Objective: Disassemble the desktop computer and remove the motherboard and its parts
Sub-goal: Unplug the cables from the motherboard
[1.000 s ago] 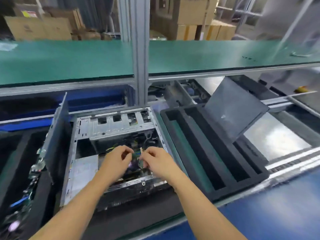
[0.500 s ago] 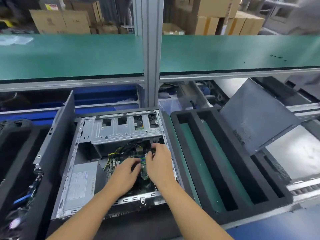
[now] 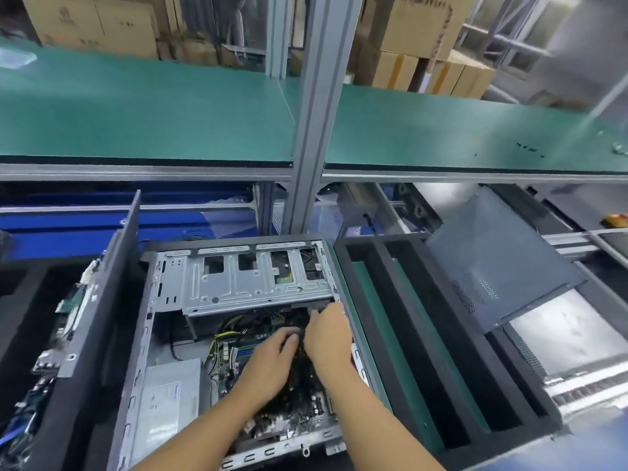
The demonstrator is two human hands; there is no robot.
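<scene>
Legible text: none.
Power supply (image 3: 169,401): white label with blue and dark print, too blurred to read.
Cardboard boxes (image 3: 91,27), rear left: faint printed marks, illegible.
Cardboard carton (image 3: 419,18), rear right: dark lettering along top edge, blurred.

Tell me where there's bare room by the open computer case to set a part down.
Free: the long slots of the black foam tray right of the case, and the green shelf above. Crowded: inside the case, left hand and right hand among cables; the left tray holds boards.
</scene>
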